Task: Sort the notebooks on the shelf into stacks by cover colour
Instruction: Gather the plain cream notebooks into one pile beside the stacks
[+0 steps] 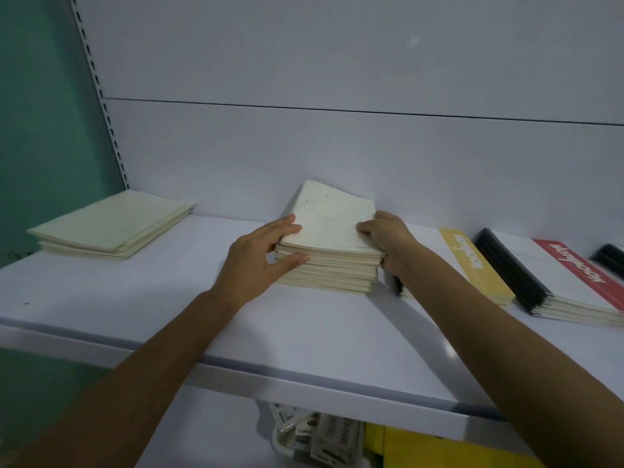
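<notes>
Faced a white shelf (304,332), smooth and faintly glossy, backed by a plain white panel (337,146) with one horizontal seam and edged at the left by a slotted upright (101,106) against a green wall (40,130). Gripped the centre stack (327,275) of thin, cream, paper-covered notebooks from both sides, mid-shelf and close to the panel. Held the left hand (260,255) at its left side, fingers laid over the edge of the top notebook (331,217) and thumb pressed into the page edges lower down, pinching the upper notebooks between them. Held the right hand (388,238) curled round the right side likewise, fingertips on the top cover, thumb below. Had the top notebook tilted up at its far end, cover matte and off-white, flecked with faint dark specks and thin lines; no words legible there. Saw a lower, flat left stack (111,228) of the same cream notebooks well apart at the shelf's left end. Saw to the right, just beside the right wrist, a pile with a yellow band (476,265) bearing white lettering, sideways and too blurred to read; then black spines (513,268), a white cover with a red band (580,268) and similarly unreadable white script. Glimpsed beneath the shelf clear packets of printed tags (320,437) and something yellow (422,447).
</notes>
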Demonstrator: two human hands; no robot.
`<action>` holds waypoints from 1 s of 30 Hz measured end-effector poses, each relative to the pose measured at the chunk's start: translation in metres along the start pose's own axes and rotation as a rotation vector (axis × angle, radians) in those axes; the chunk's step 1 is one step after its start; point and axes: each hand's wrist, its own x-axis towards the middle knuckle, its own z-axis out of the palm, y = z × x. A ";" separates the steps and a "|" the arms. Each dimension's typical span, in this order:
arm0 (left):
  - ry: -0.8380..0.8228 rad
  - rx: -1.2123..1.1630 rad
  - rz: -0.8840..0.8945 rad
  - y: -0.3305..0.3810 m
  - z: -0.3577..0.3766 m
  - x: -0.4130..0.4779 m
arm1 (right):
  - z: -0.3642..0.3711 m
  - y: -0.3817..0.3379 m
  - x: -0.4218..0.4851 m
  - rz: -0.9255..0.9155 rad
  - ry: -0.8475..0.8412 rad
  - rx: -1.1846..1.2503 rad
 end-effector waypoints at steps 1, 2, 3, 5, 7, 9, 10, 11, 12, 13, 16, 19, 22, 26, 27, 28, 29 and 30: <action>-0.005 0.007 0.002 -0.001 -0.001 -0.001 | 0.002 -0.001 -0.001 0.003 -0.009 0.000; -0.015 0.024 0.004 -0.001 -0.003 -0.001 | 0.003 -0.001 -0.001 0.004 -0.013 -0.002; -0.036 0.037 -0.005 0.000 -0.006 0.001 | 0.004 -0.002 -0.001 0.006 -0.011 -0.002; -0.078 0.036 -0.083 0.008 -0.016 0.012 | 0.004 -0.002 -0.001 0.009 0.004 -0.016; -0.112 0.108 -0.173 0.018 -0.030 0.036 | 0.004 -0.002 -0.002 0.016 0.020 -0.021; -0.193 0.284 -0.166 0.028 -0.035 0.068 | 0.004 -0.003 -0.004 0.024 0.031 -0.029; -0.250 0.338 -0.144 0.032 -0.032 0.083 | 0.004 -0.003 -0.005 0.032 0.029 -0.026; -0.325 0.345 -0.139 0.033 -0.024 0.096 | 0.005 -0.003 -0.006 0.038 0.025 -0.025; -0.415 0.331 -0.159 0.035 -0.014 0.105 | 0.005 -0.004 -0.006 0.043 0.020 -0.024; -0.506 0.337 -0.187 0.033 -0.003 0.111 | 0.005 -0.004 -0.006 0.048 0.018 -0.021; -0.697 0.426 -0.206 0.020 0.015 0.110 | 0.006 -0.001 -0.005 0.051 0.036 -0.008; -0.686 0.330 -0.215 0.015 0.012 0.104 | 0.009 0.003 -0.003 0.098 0.005 0.166; -0.647 0.212 -0.222 0.011 0.008 0.098 | 0.015 0.003 -0.002 0.090 0.010 0.167; -0.601 0.151 -0.247 -0.003 -0.002 0.089 | 0.029 0.003 0.005 0.064 0.008 0.073; -0.588 0.149 -0.259 -0.006 -0.004 0.088 | 0.033 0.002 0.006 0.064 0.004 0.061; -0.575 0.148 -0.272 -0.007 -0.005 0.088 | 0.036 0.002 0.007 0.063 0.002 0.055; -0.572 0.141 -0.285 -0.008 -0.005 0.088 | 0.038 0.001 0.008 0.069 0.004 0.058; -0.574 0.134 -0.293 -0.008 -0.005 0.088 | 0.038 0.001 0.008 0.076 0.007 0.062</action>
